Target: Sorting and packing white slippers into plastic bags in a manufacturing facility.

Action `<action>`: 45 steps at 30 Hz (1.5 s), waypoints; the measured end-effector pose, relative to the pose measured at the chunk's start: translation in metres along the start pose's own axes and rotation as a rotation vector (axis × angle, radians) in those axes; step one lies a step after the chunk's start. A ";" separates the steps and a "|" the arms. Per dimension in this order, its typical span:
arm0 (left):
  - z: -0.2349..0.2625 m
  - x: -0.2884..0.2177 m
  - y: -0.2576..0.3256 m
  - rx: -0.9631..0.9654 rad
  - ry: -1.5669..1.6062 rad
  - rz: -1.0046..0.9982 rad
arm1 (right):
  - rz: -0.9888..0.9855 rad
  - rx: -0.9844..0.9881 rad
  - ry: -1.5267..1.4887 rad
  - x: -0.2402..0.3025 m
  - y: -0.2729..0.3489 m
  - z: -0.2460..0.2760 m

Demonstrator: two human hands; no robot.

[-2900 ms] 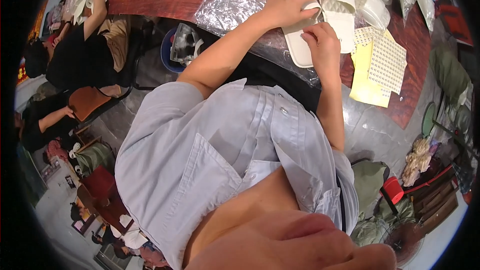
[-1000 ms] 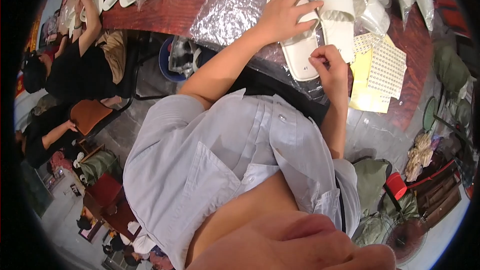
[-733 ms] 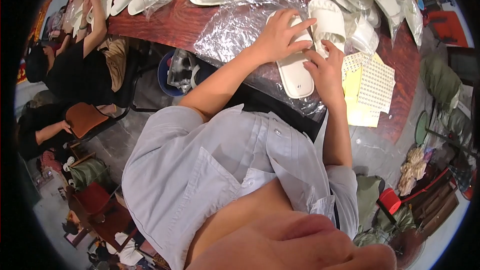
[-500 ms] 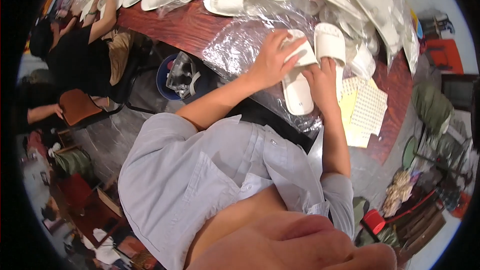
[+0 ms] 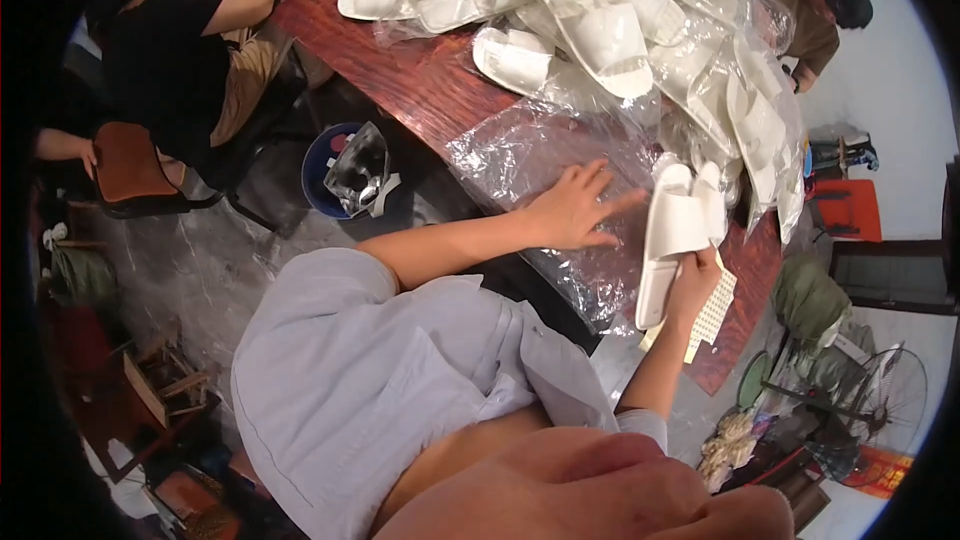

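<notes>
My right hand (image 5: 693,275) grips a pair of white slippers (image 5: 672,232) stacked together and lifted on edge above the table. My left hand (image 5: 578,206) lies spread and flat on a clear plastic bag (image 5: 545,155) on the dark red table (image 5: 415,85), its fingertips close to the slippers. A yellow and white dotted sheet (image 5: 712,315) lies under my right hand at the table's edge.
A heap of white slippers in clear bags (image 5: 640,30) covers the far table. A blue bin (image 5: 345,170) stands on the floor to the left. One person in black (image 5: 170,50) sits at the left, another person (image 5: 810,5) at the far right. A fan (image 5: 885,395) is lower right.
The view has tilted up toward the far table. My right hand has lifted the slippers onto their edge. My left hand has come off the slippers and now lies flat on the plastic.
</notes>
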State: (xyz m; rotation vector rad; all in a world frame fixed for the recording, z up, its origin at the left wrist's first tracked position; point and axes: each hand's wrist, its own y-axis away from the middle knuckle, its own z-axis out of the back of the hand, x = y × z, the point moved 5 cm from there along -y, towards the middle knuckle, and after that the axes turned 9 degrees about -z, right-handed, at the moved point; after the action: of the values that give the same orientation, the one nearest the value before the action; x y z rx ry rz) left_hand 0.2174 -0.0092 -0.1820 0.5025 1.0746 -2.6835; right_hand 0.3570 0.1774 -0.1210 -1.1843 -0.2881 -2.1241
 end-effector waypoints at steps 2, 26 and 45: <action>-0.010 -0.008 0.001 0.250 -0.091 -0.112 | -0.018 -0.007 0.028 0.029 0.001 0.014; -0.032 -0.004 0.007 0.521 -0.112 -0.089 | 1.364 0.401 0.288 0.412 -0.135 -0.294; -0.023 -0.008 0.000 0.599 -0.190 -0.099 | 0.792 0.050 0.702 0.290 -0.242 -0.157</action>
State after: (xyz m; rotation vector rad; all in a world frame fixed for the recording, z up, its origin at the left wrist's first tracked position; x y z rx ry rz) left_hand 0.2306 0.0076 -0.1946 0.2750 0.2352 -3.0440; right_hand -0.0094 0.1493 0.0583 -0.3475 0.3877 -1.6493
